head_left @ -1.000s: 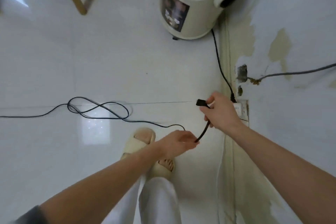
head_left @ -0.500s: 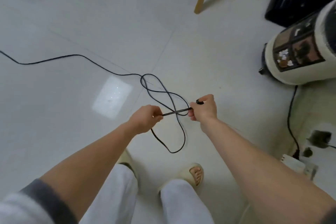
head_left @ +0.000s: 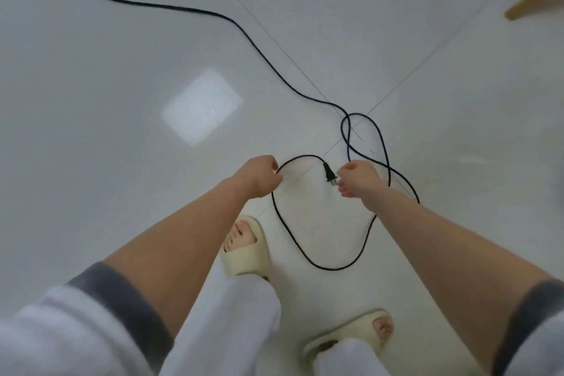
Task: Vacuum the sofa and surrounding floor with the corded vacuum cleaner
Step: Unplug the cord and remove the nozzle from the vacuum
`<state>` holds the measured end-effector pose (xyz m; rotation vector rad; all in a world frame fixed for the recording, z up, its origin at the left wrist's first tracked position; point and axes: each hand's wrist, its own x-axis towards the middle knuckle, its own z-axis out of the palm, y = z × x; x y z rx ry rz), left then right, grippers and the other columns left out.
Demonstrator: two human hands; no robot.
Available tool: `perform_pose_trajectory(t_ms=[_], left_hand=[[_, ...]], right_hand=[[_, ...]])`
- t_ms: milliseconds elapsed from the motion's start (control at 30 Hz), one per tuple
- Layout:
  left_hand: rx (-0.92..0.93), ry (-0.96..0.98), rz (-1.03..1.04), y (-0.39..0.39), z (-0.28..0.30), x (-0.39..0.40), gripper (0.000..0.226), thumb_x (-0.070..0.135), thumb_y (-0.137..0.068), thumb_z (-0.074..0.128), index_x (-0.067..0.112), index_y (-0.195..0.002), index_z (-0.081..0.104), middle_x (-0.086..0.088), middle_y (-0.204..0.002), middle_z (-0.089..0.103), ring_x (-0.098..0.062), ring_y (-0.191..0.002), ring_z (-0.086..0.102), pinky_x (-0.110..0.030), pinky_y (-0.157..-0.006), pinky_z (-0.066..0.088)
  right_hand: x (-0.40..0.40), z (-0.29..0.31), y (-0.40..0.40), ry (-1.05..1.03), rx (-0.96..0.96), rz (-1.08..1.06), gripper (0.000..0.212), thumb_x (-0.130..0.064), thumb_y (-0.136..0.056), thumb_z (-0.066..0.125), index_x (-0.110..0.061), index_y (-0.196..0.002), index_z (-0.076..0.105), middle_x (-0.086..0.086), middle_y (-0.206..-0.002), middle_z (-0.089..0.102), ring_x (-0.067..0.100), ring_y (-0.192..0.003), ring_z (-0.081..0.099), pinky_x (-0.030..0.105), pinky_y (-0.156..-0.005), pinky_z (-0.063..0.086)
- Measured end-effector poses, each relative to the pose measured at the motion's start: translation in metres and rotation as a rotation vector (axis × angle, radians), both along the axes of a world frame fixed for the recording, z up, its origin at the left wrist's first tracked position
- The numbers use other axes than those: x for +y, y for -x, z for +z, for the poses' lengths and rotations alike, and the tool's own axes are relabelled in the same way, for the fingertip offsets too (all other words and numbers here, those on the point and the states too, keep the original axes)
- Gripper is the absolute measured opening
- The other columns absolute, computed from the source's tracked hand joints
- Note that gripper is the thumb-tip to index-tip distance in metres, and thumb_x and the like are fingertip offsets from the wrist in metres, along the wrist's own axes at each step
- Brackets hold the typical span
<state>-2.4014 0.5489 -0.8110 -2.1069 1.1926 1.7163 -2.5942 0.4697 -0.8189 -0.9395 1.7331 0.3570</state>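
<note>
While my left hand (head_left: pixel 259 177) pinches the power cord (head_left: pixel 195 11), this is how things are:
Plug (head_left: pixel 329 174): hangs between my hands, long axis nearly upright in the view, prongs toward me.
Right hand (head_left: pixel 355 178): fingers loosely curled beside the prongs; whether they touch, I cannot tell.
Cord: loops on the tiled floor (head_left: pixel 122 70) under my wrists.
Change: before, my right hand gripped the plug; the canister and wall socket left the view.
Slippers (head_left: pixel 247 253): my feet inside.

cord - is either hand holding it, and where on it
Left hand grips the cord just behind the plug; right hand pinches the plug's prong end.
</note>
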Motion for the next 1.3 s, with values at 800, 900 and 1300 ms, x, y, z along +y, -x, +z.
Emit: perform_pose_trajectory(t_ms=[800, 900, 1300], left_hand=[[-0.289, 0.163, 0.501, -0.470, 0.512, -0.100, 0.029, 0.027, -0.097, 0.044, 0.009, -0.114, 0.059, -0.006, -0.116, 0.060, -0.026, -0.106, 0.056, -0.037, -0.090, 0.048], [-0.297, 0.145, 0.565, -0.532, 0.541, -0.107, 0.029, 0.027, -0.097, 0.044, 0.010, -0.115, 0.059, -0.007, -0.117, 0.060, -0.026, -0.105, 0.057, -0.037, -0.090, 0.049], [-0.348, 0.128, 0.728, -0.838, 0.577, -0.050, 0.029, 0.031, -0.098, 0.046, 0.012, -0.116, 0.059, -0.005, -0.117, 0.059, -0.023, -0.104, 0.055, -0.033, -0.090, 0.046]], right_hand=[[-0.226, 0.495, -0.513, 0.403, -0.126, 1.267, 0.021, -0.014, -0.092, 0.045, -0.009, -0.089, 0.065, 0.010, -0.090, 0.069, 0.030, -0.086, 0.065, 0.030, -0.070, 0.050], [-0.248, 0.525, -0.593, 0.411, -0.140, 1.340, 0.025, -0.012, -0.092, 0.043, -0.003, -0.091, 0.066, 0.015, -0.090, 0.069, 0.032, -0.085, 0.065, 0.037, -0.074, 0.056], [-0.248, 0.570, -0.950, 0.470, -0.201, 1.519, 0.026, -0.014, -0.093, 0.042, -0.003, -0.099, 0.064, 0.015, -0.092, 0.069, 0.031, -0.086, 0.066, 0.040, -0.079, 0.057]])
